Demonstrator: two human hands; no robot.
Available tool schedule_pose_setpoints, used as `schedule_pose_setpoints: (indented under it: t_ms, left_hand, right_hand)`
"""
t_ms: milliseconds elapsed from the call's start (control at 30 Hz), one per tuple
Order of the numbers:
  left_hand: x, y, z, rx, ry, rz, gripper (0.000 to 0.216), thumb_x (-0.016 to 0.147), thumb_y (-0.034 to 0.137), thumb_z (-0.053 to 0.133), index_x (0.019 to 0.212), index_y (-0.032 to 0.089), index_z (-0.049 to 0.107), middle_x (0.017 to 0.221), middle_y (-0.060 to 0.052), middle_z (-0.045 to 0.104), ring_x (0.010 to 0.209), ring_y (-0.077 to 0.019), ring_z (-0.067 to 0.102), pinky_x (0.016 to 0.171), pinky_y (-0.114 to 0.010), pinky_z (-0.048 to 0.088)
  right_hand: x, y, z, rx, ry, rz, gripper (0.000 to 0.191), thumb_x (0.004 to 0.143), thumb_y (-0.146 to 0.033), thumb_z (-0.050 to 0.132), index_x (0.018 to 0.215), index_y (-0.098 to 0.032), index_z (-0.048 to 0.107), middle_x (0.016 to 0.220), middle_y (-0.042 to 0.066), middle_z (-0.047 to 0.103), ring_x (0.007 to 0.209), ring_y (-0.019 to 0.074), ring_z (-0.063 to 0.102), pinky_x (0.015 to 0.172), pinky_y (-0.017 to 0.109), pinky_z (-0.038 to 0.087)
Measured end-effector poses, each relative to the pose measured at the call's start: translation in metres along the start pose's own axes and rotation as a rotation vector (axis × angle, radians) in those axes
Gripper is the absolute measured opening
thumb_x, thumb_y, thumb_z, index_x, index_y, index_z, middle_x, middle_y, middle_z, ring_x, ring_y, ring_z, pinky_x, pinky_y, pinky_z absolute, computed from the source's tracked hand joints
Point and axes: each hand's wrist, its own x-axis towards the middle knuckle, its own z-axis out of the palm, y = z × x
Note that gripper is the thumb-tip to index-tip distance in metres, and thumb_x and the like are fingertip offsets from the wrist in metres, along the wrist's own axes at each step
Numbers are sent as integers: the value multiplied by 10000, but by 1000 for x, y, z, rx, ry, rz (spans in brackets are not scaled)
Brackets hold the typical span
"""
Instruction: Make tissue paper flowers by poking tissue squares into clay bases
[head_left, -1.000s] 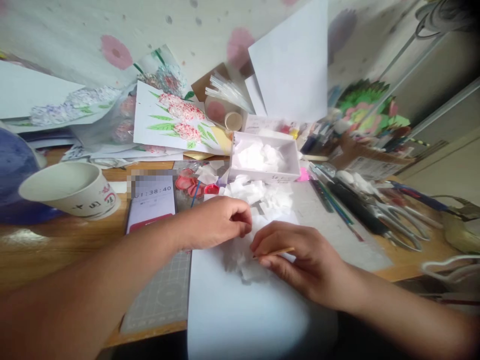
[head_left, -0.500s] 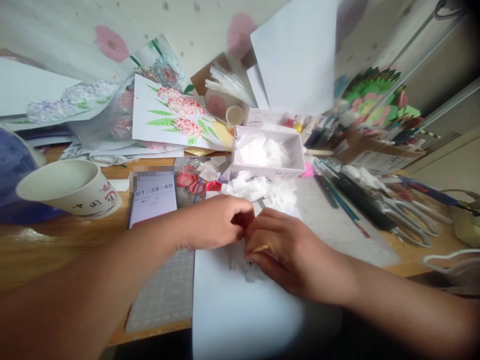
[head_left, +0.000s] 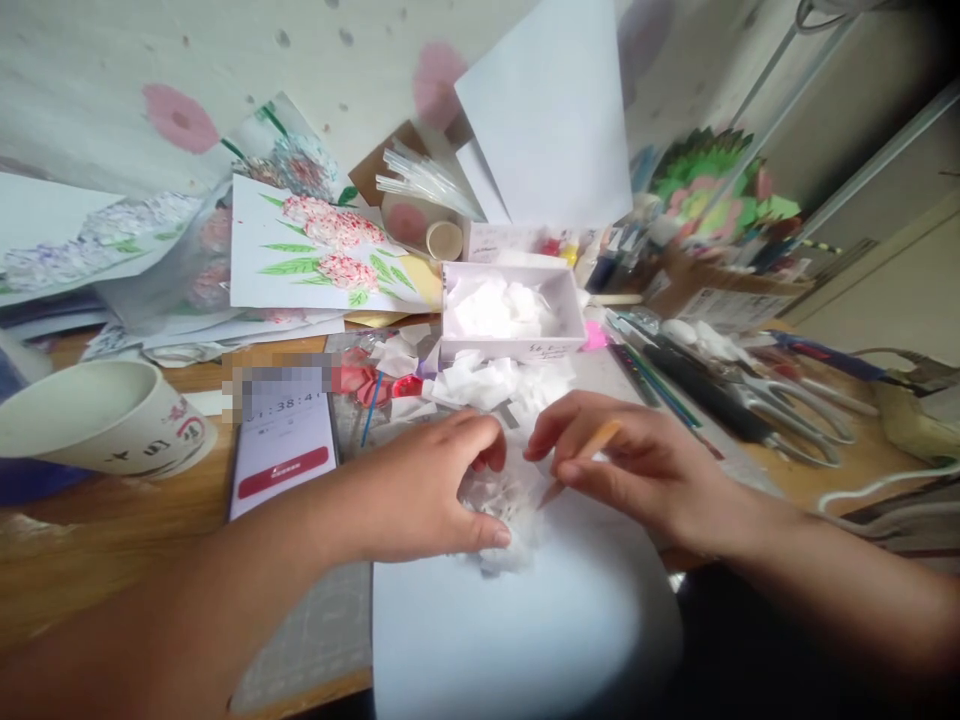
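Note:
My left hand (head_left: pixel 431 487) rests on a white sheet of paper (head_left: pixel 517 630), its fingers curled round a clump of crumpled white tissue (head_left: pixel 504 500). My right hand (head_left: pixel 637 460) pinches a thin wooden stick (head_left: pixel 581 462), whose tip points down into the tissue clump. The two hands sit close together, almost touching. Just behind them lie loose white tissue pieces (head_left: pixel 495 382) and a white box (head_left: pixel 570 300) filled with more tissue.
A phone (head_left: pixel 281 440) showing a timer lies left of my hands, with a paper cup (head_left: pixel 97 418) on its side further left. Scissors and pens (head_left: pixel 742 395) lie at the right. Flower pictures (head_left: pixel 322 245) and a white card (head_left: pixel 547 120) lean at the back.
My right hand has drawn back to the right and raised the stick to a slant. My left hand has closed over the tissue clump. The view has shifted slightly.

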Motion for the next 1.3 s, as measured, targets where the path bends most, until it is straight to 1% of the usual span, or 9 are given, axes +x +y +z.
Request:
schedule_pose_setpoints:
  t_ms: [167,333,433,567,633,700,800,967,1300]
  left_hand:
    - [1,-3,-1,14,-19,15,243,662,296,652,836,257,487,837,68,498,716,-113,470,595,-232,366]
    - [3,-6,-1,4,-29,50,153,681,219,592,798,243,496,808,68,507,715,-105,473,595,-219,363]
    - [4,-6,-1,-1,-35,47,163,671,185,569,814,241,515,822,61,524,721,-109,482,594,-221,364]
    - [4,-6,-2,-17,-53,33,149,676,187,562,817,225,531,819,44,545,696,-115,497,572,-225,358]
    - [4,-7,-3,-8,-65,57,127,682,188,566,799,218,524,800,39,542,686,-119,498,565,-230,355]
    - [4,-8,-3,-1,-70,82,119,684,197,581,783,215,518,796,37,537,690,-124,497,569,-235,358]
    - [5,-10,-3,8,-62,84,117,684,210,599,770,216,518,794,35,533,703,-130,492,576,-241,359]
    - [6,-11,-2,20,-50,109,127,692,252,621,763,218,521,795,39,529,710,-130,485,581,-245,357]
    - [6,-11,-1,1,-45,144,116,673,171,598,757,208,527,786,38,535,719,-120,491,584,-230,355]
  right_hand:
    - [-1,6,-1,-94,-65,-40,114,850,-71,508,799,-154,566,944,105,616,890,158,604,760,307,501]
    - [-1,9,-3,-237,-221,-117,88,849,-72,507,879,-145,548,970,129,624,885,151,609,762,281,505]
    - [-2,5,-5,-234,-154,-141,144,831,-33,515,911,-145,559,942,112,641,863,139,622,740,249,510]
    - [-4,-8,3,122,44,-34,137,859,-71,516,884,-188,583,862,55,653,859,164,645,747,296,535]
    - [-4,-14,13,353,56,30,105,880,-128,515,848,-203,582,816,36,657,858,180,653,738,329,547]
    - [-4,-16,23,446,9,88,91,883,-144,516,836,-192,577,796,42,664,841,179,655,723,326,551]
    - [-3,-14,33,305,-29,110,93,865,-101,520,817,-164,569,810,66,662,797,159,647,714,297,536]
    - [-1,-7,37,-3,-50,-38,83,838,-72,523,824,-148,553,821,83,643,792,161,618,711,302,510]
    - [-4,-3,43,-235,-147,-107,100,848,-90,501,883,-162,561,883,81,624,794,149,584,685,252,486]
